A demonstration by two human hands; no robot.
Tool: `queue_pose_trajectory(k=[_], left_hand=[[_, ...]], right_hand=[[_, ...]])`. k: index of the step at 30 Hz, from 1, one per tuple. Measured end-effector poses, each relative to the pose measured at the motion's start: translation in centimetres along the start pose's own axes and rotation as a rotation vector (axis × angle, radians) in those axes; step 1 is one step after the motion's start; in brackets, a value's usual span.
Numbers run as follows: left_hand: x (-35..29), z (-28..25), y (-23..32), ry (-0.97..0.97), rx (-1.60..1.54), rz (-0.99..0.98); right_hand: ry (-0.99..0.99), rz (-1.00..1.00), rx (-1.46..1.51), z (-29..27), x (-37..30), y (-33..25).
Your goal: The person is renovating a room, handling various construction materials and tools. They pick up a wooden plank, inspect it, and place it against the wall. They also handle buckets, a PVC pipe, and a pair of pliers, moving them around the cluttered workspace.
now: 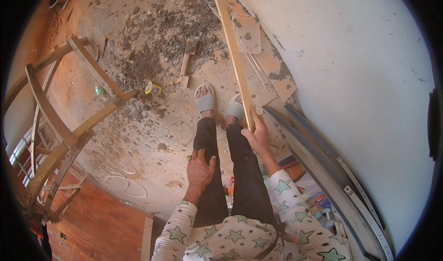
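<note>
Dirt and dried clods litter the floor [166, 134], with a pale wall [355, 53] to the right. Gripped in the right hand [257, 131] is the near end of a plank [234, 56], which runs from there to the far edge, passing over the right sandal [234, 108]. To its left, apart from it, the left hand [200, 171] is loosely curled by the left thigh; whether it holds anything I cannot tell. Dark rails [318, 139] lie right of the right hand, a wooden frame [96, 69] far left.
</note>
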State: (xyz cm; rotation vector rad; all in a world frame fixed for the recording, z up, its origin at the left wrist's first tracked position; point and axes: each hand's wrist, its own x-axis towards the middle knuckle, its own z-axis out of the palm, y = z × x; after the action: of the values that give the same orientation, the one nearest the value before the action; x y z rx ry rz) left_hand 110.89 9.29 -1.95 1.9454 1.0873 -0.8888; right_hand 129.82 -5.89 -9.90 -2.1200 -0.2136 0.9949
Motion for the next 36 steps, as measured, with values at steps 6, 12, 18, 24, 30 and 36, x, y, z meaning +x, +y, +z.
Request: queue_pose_trajectory(k=[6, 12, 18, 24, 30, 36], left_hand=[[0.0, -0.1, -0.1, 0.009, -0.018, -0.016], [0.0, -0.3, -0.2, 0.002, -0.025, -0.016], [0.1, -0.4, -0.3, -0.012, -0.033, -0.026], [0.2, -0.7, -0.3, -0.018, -0.037, -0.02], [0.2, -0.7, -0.4, 0.001, -0.042, -0.028], [0.1, -0.5, -0.5, 0.003, -0.052, -0.025]], right_hand=[[0.087, 0.054, 0.069, 3.1, 2.8, -2.0], [0.091, 0.061, 0.057, 4.0, 4.1, -2.7], [0.012, 0.088, 0.02, 4.0, 4.6, -4.0], [0.034, 0.088, -0.021, 4.4, 4.6, -2.6], [0.106, 0.048, -0.016, 4.8, 4.0, -1.9], [0.108, 0.02, -0.028, 5.6, 5.5, -0.9]])
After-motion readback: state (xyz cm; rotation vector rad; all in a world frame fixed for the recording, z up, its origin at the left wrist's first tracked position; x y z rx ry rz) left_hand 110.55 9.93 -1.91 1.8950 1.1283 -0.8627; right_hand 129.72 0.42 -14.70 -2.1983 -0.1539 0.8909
